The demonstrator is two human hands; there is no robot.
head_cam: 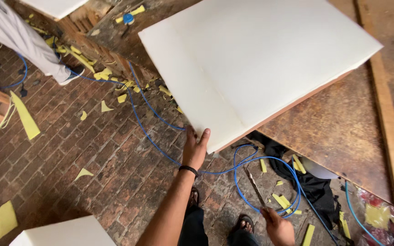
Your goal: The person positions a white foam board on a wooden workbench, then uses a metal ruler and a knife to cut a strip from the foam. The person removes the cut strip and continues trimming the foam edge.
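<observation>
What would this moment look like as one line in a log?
left hand: grips corner of white foam slab | right hand: low, near blue hose | slab rests on wooden table

Lit by soft, even daylight, brightest on the white foam slab, nearly washed out across its top yet without hard glare. Dimmer below the slab, where brick floor and wooden tabletop stay muted. Only faint, diffuse shadows under the slab's near edge. Mostly sharp; slightly blurred at the right hand. Wide-angle bending toward corners.
</observation>
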